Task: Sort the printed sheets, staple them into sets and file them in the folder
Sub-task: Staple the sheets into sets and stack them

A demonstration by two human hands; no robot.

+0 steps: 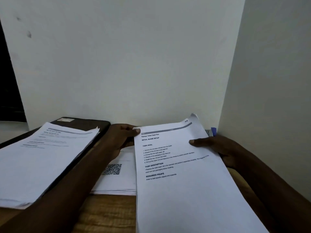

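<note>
**A:** Both hands are on the held set (176,182), raised over the near right of the wooden table (104,214), printed side up.

**B:** Thin stuff, that. A few light sheets, floppy, with the far right corner curling upward. Pages like these slide over one another, so I'd say the edges near the top are the place to pinch, one hand on each side.

**A:** That's what we have. The left hand (119,140) pinches the top left corner, thumb on the face, fingers out of sight behind the paper. The right hand (217,148) clamps the right edge the same way, thumb lying across the page.

**B:** So neither hand is spread wide?

**A:** No, both are closed onto the paper. To the left a thicker stack (42,162) lies on the dark folder (84,123), and another pile (117,182) with a square code rests on the table below the left wrist.

**B:** And that blue object (213,131) by the wall?

**A:** It's just behind the right hand. Possibly the stapler, but too hidden to call.
</note>
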